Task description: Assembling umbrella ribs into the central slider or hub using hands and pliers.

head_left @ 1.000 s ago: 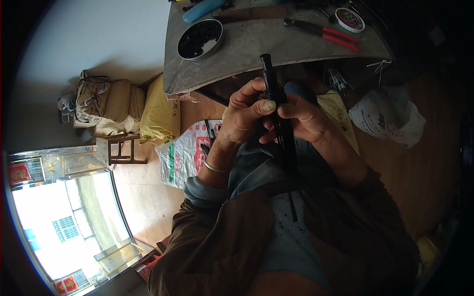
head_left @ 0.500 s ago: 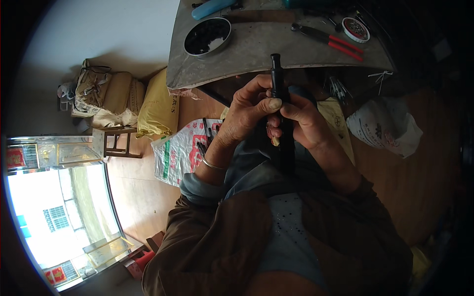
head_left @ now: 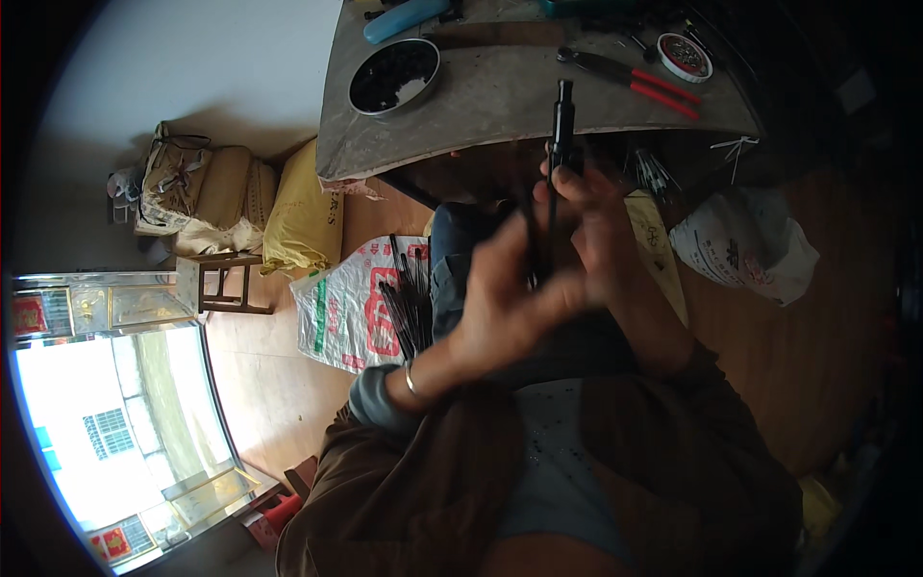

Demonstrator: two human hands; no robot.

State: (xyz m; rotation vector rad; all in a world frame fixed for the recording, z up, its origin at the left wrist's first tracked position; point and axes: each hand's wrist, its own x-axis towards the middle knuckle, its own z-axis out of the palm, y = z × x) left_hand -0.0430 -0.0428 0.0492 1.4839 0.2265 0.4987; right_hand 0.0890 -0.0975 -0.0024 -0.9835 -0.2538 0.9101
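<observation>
A slim black tube with a stepped, narrower top (head_left: 563, 113) stands nearly upright before me, its tip level with the table top. My right hand (head_left: 601, 226) is closed round it below the collar, thumb and fingers pinching it. Lower down, my left hand (head_left: 505, 303), with a metal bangle at its wrist, is smeared by motion beside the tube's dark lower part. Whether its fingers touch the tube cannot be made out. My lap and the shadow hide where the tube ends.
A grey table (head_left: 481, 101) ahead carries a bowl of black pieces (head_left: 394, 75), red-handled pliers (head_left: 663, 91) and a round dish of small parts (head_left: 685, 58). Black rods (head_left: 409, 298) lie on a printed sack (head_left: 336, 308) at left. A white plastic bag (head_left: 745, 245) sits right.
The tube has moved slightly right and up with my right hand. My left hand has dropped from the tube's upper part to lower down, nearer my body, and is blurred.
</observation>
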